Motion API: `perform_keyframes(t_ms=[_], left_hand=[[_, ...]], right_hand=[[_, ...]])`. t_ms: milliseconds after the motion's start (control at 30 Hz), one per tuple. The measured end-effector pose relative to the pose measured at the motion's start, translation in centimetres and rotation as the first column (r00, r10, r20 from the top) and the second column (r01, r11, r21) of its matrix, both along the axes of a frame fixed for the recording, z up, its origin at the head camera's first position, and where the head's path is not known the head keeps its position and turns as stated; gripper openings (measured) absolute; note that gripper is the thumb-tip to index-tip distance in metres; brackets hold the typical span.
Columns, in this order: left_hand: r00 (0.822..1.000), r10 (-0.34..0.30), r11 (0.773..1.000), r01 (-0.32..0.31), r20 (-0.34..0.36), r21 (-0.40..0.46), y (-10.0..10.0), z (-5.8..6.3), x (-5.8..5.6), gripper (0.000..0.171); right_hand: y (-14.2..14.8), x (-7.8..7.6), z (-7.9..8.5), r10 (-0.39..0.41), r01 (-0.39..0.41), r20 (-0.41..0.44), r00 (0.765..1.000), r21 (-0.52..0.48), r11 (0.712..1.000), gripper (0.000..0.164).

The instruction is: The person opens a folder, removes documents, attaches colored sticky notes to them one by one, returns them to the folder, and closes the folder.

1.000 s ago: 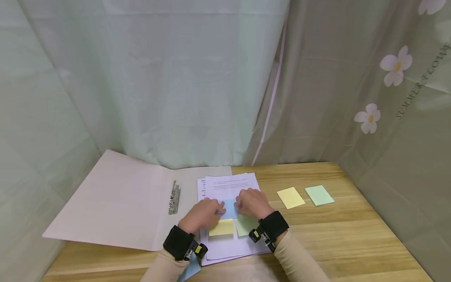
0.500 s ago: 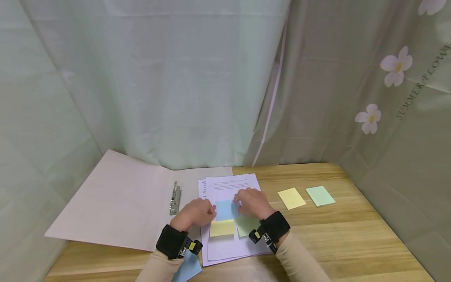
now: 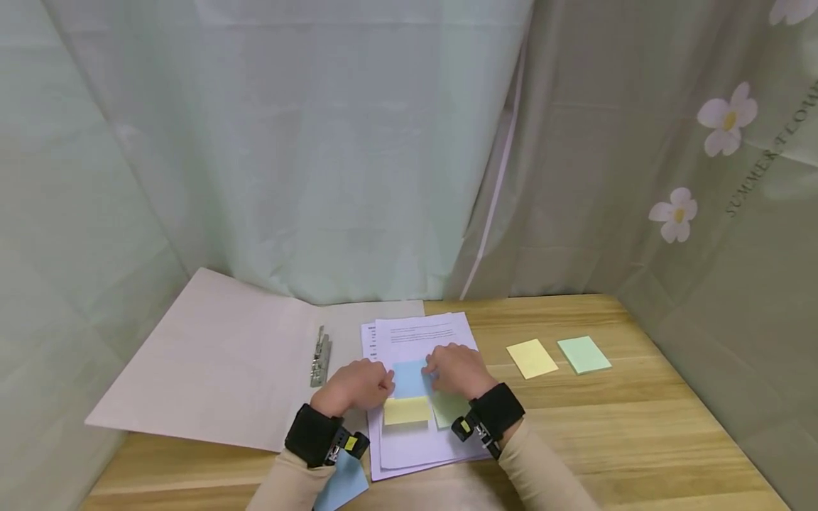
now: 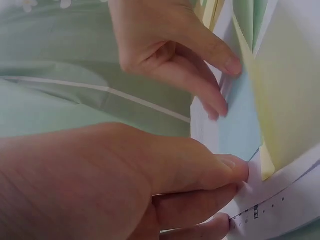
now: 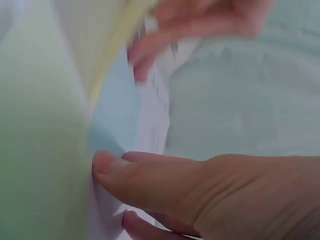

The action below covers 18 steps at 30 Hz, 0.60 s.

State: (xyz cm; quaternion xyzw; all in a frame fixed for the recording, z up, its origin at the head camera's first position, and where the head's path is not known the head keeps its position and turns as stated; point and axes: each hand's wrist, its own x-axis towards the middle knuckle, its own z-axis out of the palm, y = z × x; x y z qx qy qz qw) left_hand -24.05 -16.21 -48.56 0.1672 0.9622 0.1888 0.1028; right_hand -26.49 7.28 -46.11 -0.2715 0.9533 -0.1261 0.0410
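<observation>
A blue sticky note (image 3: 411, 380) lies on the printed sheets (image 3: 418, 330) between my two hands. At its left edge is my left hand (image 3: 358, 385), thumb laid against the index finger; I cannot tell whether the edge is pinched between them. My right hand (image 3: 459, 370) touches the right edge, its thumb (image 4: 232, 66) near one corner and its fingers spread toward the other. Just below the blue note, a yellow sticky note (image 3: 407, 411) rises off the paper at its near edge, beside a green sticky note (image 3: 449, 409) partly covered by my right hand.
An open folder (image 3: 211, 365) with a metal clip (image 3: 321, 358) spreads out at left, under the sheets. On the wooden table (image 3: 645, 426) to the right sit yellow (image 3: 532, 358) and green (image 3: 584, 355) note pads. A blue pad (image 3: 345, 482) shows by my left wrist. Curtains (image 3: 319, 142) hang behind.
My left hand has slid left from over the blue sticky note to its left edge, uncovering more of it. The right hand has stayed at the right edge.
</observation>
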Motion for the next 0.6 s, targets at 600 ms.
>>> perform_keyframes(t_ms=[600], left_hand=[[0.999,-0.048,0.99,0.05,0.017,-0.133,4.4,5.2,3.5,0.042]], right_hand=[[2.6,-4.8,-5.4,0.015,-0.017,-0.045,0.999,-0.031,0.999,0.027]])
